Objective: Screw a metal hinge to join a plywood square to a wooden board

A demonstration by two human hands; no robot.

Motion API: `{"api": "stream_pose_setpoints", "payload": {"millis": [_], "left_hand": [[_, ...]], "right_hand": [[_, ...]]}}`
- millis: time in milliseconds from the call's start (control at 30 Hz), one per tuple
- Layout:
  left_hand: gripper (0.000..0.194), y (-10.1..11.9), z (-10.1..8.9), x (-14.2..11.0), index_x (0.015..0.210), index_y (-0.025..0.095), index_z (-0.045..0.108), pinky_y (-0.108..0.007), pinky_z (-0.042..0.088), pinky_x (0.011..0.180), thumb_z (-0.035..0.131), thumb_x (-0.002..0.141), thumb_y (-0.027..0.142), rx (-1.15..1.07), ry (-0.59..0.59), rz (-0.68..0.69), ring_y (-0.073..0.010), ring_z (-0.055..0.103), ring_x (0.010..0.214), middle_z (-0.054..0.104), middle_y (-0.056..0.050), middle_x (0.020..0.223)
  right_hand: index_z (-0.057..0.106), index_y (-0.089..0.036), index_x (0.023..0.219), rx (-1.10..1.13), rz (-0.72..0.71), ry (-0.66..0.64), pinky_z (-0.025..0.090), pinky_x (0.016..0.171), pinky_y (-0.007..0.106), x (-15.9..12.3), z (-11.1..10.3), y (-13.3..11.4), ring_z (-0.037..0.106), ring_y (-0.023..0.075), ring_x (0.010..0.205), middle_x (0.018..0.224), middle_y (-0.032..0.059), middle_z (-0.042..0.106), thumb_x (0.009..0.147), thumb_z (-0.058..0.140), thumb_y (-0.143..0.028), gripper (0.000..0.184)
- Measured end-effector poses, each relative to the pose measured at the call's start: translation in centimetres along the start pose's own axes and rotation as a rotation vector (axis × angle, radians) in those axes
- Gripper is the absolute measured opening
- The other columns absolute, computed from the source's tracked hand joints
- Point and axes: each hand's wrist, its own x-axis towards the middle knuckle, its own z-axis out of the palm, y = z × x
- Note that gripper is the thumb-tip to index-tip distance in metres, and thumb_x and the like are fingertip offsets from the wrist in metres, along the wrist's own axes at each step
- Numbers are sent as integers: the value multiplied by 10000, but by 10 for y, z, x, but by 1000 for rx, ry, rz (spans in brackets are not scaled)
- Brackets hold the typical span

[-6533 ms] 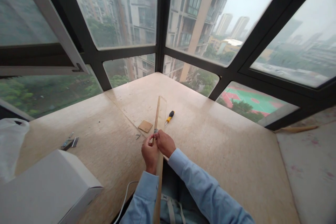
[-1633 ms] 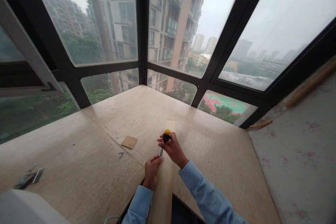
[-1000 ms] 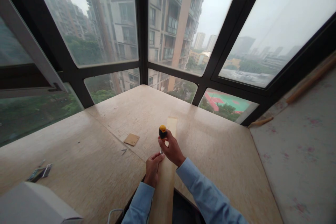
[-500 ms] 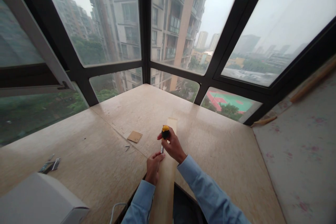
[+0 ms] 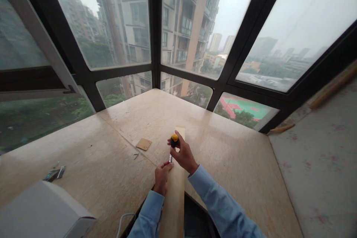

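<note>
A screwdriver [image 5: 174, 140] with a yellow and black handle stands nearly upright over a long pale wooden board [image 5: 175, 200]. The fingers of my right hand [image 5: 185, 156] are wrapped round its handle. Low on the metal shaft, my left hand [image 5: 161, 177] pinches at the tip, close to the board's left edge. What lies between those fingertips is too small and hidden to name. To the left of the board, a thin brown square piece [image 5: 144, 144] with small holes lies flat, and a few small screws [image 5: 136, 156] rest just below it.
A white box [image 5: 47, 212] fills the lower left corner, with small metal pieces [image 5: 55, 173] behind it. A white cable [image 5: 122, 219] curves near my left sleeve. Dark-framed windows [image 5: 156, 37] border the tabletop [image 5: 223, 148] at the back; a flowered wall [image 5: 312, 163] stands at right.
The screwdriver's handle and my right fingers have turned slightly, tipping a little left. The board's far end has shifted slightly left. My left hand keeps its pinch at the tip.
</note>
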Motion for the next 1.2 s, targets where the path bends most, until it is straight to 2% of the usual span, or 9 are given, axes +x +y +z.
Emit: {"api": "stream_pose_setpoints", "payload": {"millis": [100, 200, 300, 400, 567, 700, 900, 1067, 1200], "left_hand": [[338, -1, -2, 0, 833, 116, 650, -234, 462, 512, 776, 529, 195, 5, 8, -1, -131, 585, 535, 659, -20, 658], [333, -2, -4, 0, 821, 116, 650, -236, 467, 520, 780, 524, 189, 2, 5, -9, -135, 590, 545, 659, -23, 657], [323, -2, -6, 1, 821, 117, 655, -241, 473, 527, 777, 529, 181, 0, 9, -19, -137, 591, 546, 657, -23, 654], [299, 0, -10, 4, 808, 115, 658, -235, 466, 521, 771, 537, 171, 19, 36, -15, -131, 581, 534, 652, -18, 640], [304, 7, -12, 4, 829, 108, 653, -226, 457, 510, 767, 555, 175, 21, 47, -3, -125, 576, 526, 646, -13, 624], [326, 10, -11, 2, 855, 107, 647, -228, 456, 499, 762, 556, 168, 27, 62, 3, -133, 582, 524, 645, -13, 618], [321, 6, -13, 4, 845, 103, 637, -231, 463, 502, 757, 554, 168, 13, 36, 17, -131, 580, 521, 657, -24, 630], [332, 6, -12, 5, 857, 102, 636, -229, 466, 506, 750, 551, 162, 7, 53, 11, -129, 580, 520, 661, -22, 637], [353, 9, -11, 3, 874, 97, 630, -245, 476, 511, 753, 550, 162, 5, 59, 5, -141, 589, 521, 664, -33, 640]], "right_hand": [[379, -186, 1300, 115, -13, 47, 533, 827, 348, 0, 5, 0, 656, 162, 883, 1027, 70, 640, 741, 519, -128, 579], [507, -176, 1087, -12, 3, 109, 526, 770, 320, 1, 9, -2, 605, 153, 810, 928, 48, 612, 776, 604, -232, 331], [564, -163, 953, -175, 1, 152, 515, 697, 311, 5, 11, -2, 554, 171, 784, 879, 56, 576, 743, 700, -345, 309], [567, -158, 1116, -136, 12, 129, 534, 724, 341, 7, 12, 2, 591, 188, 800, 934, 75, 599, 720, 718, -331, 457], [328, -183, 1395, 149, 15, -2, 521, 888, 380, 6, 17, 7, 650, 192, 977, 1100, 95, 629, 739, 583, -186, 703], [387, -179, 1319, 114, -33, 40, 512, 880, 359, 5, 19, 1, 614, 189, 1022, 1129, 105, 602, 742, 569, -185, 605], [586, -150, 1073, -264, -36, 121, 506, 660, 302, 6, 14, -9, 550, 160, 729, 913, 79, 612, 771, 665, -286, 341], [481, -162, 1268, -102, -53, 72, 524, 827, 333, 6, 16, -7, 634, 166, 868, 1043, 77, 645, 738, 569, -142, 538], [472, -168, 1222, 14, 24, 112, 528, 788, 313, 7, 19, -9, 631, 152, 841, 953, 42, 635, 745, 565, -163, 486]]}}
